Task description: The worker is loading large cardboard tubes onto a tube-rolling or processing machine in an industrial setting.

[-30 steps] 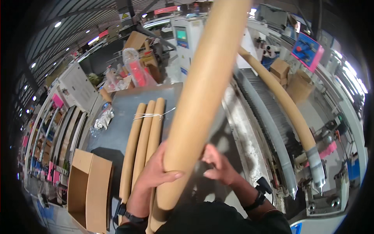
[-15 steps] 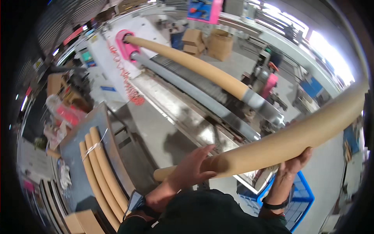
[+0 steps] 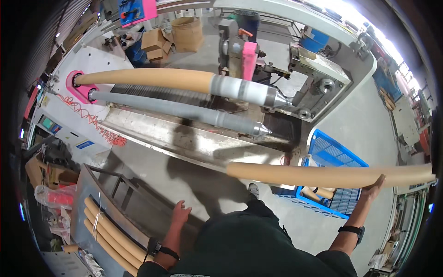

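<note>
Brown cardboard tube (image 3: pixel 300 175) fills our right hand (image 3: pixel 372 188), fingers wrapped; left hand (image 3: pixel 181 214) fingers loosely parted; upper roller (image 3: pixel 240 89) sleeved, lower roller (image 3: pixel 170 107) bare.

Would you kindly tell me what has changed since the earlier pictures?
The left hand has let go of the long brown tube, which has swung rightward from steep to nearly level in view and rests in the right hand. The view has turned right. The three tied tubes remain on the table.
</note>
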The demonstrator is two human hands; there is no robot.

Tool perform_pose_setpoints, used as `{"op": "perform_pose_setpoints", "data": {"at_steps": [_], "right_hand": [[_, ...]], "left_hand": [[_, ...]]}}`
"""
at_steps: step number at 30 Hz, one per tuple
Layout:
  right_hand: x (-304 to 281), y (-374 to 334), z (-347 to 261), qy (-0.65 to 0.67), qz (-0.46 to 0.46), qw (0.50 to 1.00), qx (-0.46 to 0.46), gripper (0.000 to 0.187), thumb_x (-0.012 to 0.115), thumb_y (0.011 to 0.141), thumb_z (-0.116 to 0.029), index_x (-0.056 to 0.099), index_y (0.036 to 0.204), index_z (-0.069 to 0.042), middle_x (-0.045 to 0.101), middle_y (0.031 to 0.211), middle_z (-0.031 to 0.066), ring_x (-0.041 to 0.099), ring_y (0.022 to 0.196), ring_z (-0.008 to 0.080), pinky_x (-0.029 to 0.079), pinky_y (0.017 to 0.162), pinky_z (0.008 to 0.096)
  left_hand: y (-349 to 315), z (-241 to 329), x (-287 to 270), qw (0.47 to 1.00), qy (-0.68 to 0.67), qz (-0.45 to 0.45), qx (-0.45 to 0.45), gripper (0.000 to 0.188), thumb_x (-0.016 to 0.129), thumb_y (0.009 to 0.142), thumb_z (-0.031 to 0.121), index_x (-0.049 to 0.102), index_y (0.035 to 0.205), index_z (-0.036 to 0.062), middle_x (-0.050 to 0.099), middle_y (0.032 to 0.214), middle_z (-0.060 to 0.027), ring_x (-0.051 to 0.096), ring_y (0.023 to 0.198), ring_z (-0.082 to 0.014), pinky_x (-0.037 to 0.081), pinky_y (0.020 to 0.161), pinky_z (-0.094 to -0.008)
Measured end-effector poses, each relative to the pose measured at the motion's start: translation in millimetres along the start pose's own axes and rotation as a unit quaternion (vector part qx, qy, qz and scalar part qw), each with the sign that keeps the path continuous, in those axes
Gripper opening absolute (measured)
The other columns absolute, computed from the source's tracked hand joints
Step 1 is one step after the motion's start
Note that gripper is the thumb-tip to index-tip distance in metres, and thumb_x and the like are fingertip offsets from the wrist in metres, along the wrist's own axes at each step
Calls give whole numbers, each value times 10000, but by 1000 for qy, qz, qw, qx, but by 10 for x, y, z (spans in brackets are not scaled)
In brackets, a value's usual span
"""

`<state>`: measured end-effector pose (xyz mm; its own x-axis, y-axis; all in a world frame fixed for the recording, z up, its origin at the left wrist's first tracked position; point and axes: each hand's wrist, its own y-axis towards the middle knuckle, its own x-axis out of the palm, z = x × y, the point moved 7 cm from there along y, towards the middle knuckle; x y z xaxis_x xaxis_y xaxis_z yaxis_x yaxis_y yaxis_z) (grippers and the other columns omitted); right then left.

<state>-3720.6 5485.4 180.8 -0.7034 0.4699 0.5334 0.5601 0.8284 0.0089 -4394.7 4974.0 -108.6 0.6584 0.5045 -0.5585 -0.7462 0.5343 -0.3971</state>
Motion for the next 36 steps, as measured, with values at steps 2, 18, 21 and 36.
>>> {"op": "perform_pose_setpoints", "data": {"at_steps": [2, 18, 21, 36], "right_hand": [[-334, 426, -26, -1, 57, 998, -7, 476, 389, 982, -387, 450, 1360, -104, 454, 1406, 23, 415, 1294, 200, 331, 1078, 367], [-1126, 2433, -34, -75, 151, 985, 27, 473, 458, 934, -473, 507, 1282, -156, 554, 1257, 45, 544, 1139, 246, 478, 954, 430], [-1198, 2654, 486, -59, 120, 989, 62, 534, 496, 897, -525, 501, 1278, -151, 562, 1244, 75, 558, 1117, 285, 481, 944, 462], [-1083, 2006, 3168, -158, 135, 902, 379, 619, 473, 878, -577, 449, 1284, -111, 537, 1246, 127, 537, 1139, 333, 466, 926, 556]], "left_hand": [[22, -410, 236, 999, -15, -29, -29, 557, 736, 752, 202, 511, 1211, -19, 639, 965, -134, 620, 796, -195, 503, 712, -354], [95, 1288, 1533, 981, -106, -96, -129, 545, 681, 796, 201, 486, 1252, -26, 650, 850, -103, 599, 697, -144, 486, 582, -297], [167, 1398, 1537, 980, -109, -97, -139, 565, 686, 796, 206, 471, 1265, -23, 646, 887, -109, 600, 709, -149, 490, 587, -299], [-60, 1393, 1357, 968, -136, -70, -198, 511, 643, 809, 110, 460, 1240, -94, 569, 733, -65, 526, 578, -109, 435, 497, -256]]}}
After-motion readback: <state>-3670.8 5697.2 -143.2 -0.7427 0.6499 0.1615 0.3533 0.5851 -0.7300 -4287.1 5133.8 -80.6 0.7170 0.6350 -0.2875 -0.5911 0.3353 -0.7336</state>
